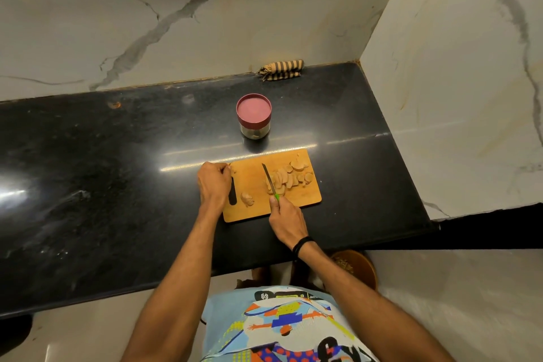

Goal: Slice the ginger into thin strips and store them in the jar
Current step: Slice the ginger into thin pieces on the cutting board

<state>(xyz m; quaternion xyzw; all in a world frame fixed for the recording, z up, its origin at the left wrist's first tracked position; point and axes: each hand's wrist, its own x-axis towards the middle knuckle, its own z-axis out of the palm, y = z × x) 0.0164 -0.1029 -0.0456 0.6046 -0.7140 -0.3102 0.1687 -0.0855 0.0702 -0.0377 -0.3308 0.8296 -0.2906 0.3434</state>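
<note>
A wooden cutting board (252, 211) lies on the black counter. Several ginger slices (289, 176) are piled on its right half, and a small uncut ginger piece (247, 199) sits near its left slot. My right hand (286, 220) grips a green-handled knife (269, 178), blade pointing away beside the slices. My left hand (213, 182) is at the board's left edge, fingers curled, pinching a small ginger bit (232, 168) at the far corner. Behind the board stands a glass jar (254, 131) closed with a pink lid (253, 110).
A striped folded cloth (280, 70) lies at the back against the marble wall. The counter (117, 170) ends at a marble side wall on the right. A round brown object (357, 266) sits on the floor below the counter edge.
</note>
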